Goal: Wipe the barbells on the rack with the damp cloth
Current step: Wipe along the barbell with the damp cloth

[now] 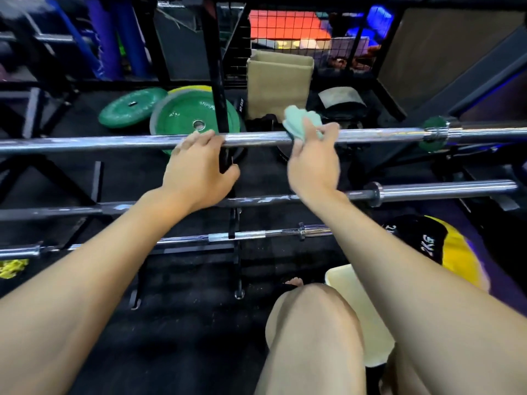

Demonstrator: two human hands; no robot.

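Note:
The top barbell [256, 137], a long steel bar, runs across the view on a black rack [221, 89]. My left hand [199, 166] curls over this bar near its middle. To the right, my right hand [313, 163] presses a pale green cloth [299, 122] against the same bar, the cloth bunched over the top of the shaft. A second barbell [427, 191] lies lower and nearer, passing behind both wrists. A third, thinner barbell [256, 234] sits lower still.
Green weight plates [182, 115] lean behind the rack beside a tan box [278, 84]. A small green plate [433, 132] sits on the top bar's right sleeve. A black and yellow ball [445, 246] marked 2KG lies at right. My knee [313, 323] and a cream container [350, 303] are below.

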